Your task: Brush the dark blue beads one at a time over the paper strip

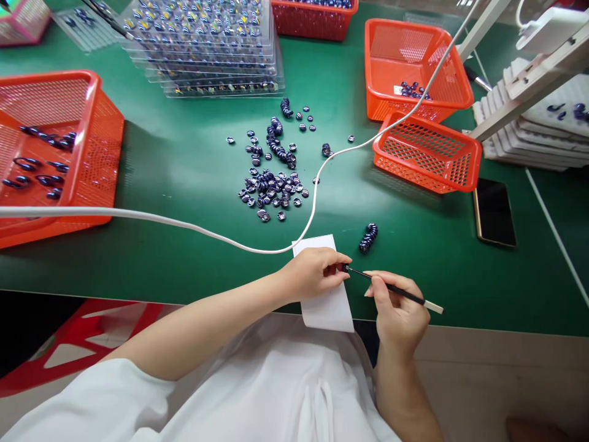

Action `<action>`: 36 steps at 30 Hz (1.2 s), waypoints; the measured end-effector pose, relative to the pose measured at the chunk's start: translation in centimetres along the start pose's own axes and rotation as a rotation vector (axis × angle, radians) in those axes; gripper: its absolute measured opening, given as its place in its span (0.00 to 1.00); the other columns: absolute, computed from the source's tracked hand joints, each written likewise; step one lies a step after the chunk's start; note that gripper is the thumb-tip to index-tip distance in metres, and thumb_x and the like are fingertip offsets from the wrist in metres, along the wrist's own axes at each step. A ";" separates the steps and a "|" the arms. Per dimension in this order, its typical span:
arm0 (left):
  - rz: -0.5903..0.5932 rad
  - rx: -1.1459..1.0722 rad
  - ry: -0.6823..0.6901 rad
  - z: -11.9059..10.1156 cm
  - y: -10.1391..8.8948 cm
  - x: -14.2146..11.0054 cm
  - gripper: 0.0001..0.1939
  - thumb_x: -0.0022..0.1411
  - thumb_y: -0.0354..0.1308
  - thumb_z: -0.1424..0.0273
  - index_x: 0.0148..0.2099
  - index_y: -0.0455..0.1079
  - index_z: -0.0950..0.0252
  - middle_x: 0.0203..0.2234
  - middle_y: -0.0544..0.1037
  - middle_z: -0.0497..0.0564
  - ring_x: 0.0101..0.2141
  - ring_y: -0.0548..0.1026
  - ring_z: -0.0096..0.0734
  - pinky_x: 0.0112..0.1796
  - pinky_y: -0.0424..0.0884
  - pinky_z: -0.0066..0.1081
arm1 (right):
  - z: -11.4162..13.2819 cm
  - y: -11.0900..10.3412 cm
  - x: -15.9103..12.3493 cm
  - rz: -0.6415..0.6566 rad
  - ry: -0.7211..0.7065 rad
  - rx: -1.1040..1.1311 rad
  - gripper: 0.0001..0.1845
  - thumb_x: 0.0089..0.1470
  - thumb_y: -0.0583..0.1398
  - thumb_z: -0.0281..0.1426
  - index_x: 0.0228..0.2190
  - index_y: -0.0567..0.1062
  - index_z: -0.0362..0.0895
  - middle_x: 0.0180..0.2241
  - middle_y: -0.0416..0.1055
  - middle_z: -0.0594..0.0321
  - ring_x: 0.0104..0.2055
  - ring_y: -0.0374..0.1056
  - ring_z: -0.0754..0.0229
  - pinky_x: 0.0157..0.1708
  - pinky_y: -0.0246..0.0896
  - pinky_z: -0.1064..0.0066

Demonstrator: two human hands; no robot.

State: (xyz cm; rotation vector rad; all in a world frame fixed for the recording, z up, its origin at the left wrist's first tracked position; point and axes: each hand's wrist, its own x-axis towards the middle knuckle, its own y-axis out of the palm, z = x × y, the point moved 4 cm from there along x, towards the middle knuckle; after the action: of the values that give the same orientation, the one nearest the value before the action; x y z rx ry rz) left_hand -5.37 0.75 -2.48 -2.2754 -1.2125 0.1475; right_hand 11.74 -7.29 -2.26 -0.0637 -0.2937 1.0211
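Note:
Between the thumb and fingers of my left hand (317,272) is a small dark shiny piece (346,268), partly hidden by the fingertips. My right hand (399,310) is closed in a pen grip around a thin tool with a black and white handle (411,297); its fine tip meets the small piece. Under my left hand lies a white paper sheet (326,310) at the table's front edge. A short stacked row of dark glossy pieces (369,238) rests just beyond my hands. Farther off is a loose pile of similar pieces (271,189), with a curved row (278,144) behind it.
A white cable (221,237) crosses the green table (184,153). Orange baskets (105,147) stand left and right (377,73), one small basket (427,153) tilted. Stacked clear trays (221,89) hold shiny pieces at the back. A phone (494,212) lies right, near white foam sheets (524,138).

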 end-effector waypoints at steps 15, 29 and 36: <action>-0.030 0.040 -0.011 0.0 0.1 0.1 0.10 0.59 0.64 0.73 0.45 0.78 0.67 0.28 0.81 0.49 0.27 0.77 0.26 0.31 0.73 0.24 | -0.4 0.0 0.0 0.255 -0.241 0.076 0.12 0.58 0.63 0.22 0.42 0.78 0.49 0.42 0.79 0.59 0.38 0.77 0.58 0.31 0.75 0.66; -0.040 -0.004 -0.065 0.1 -0.1 0.2 0.11 0.58 0.63 0.75 0.44 0.78 0.68 0.27 0.81 0.49 0.27 0.78 0.27 0.32 0.74 0.25 | 0.2 0.1 0.0 0.306 -0.274 0.134 0.20 0.58 0.62 0.17 0.44 0.80 0.52 0.45 0.78 0.61 0.37 0.76 0.60 0.29 0.75 0.67; -0.055 -0.003 -0.049 -0.1 -0.1 0.3 0.11 0.57 0.62 0.76 0.43 0.79 0.69 0.25 0.81 0.48 0.25 0.76 0.26 0.30 0.72 0.25 | 0.1 -0.2 0.1 0.211 -0.210 0.134 0.14 0.58 0.63 0.21 0.42 0.80 0.50 0.44 0.79 0.61 0.34 0.75 0.61 0.29 0.74 0.67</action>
State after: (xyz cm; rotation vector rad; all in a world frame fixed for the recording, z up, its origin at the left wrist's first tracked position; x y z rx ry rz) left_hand -5.27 0.97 -2.25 -2.2510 -1.3001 0.1820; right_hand 11.89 -7.32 -2.15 0.1376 -0.4153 1.2571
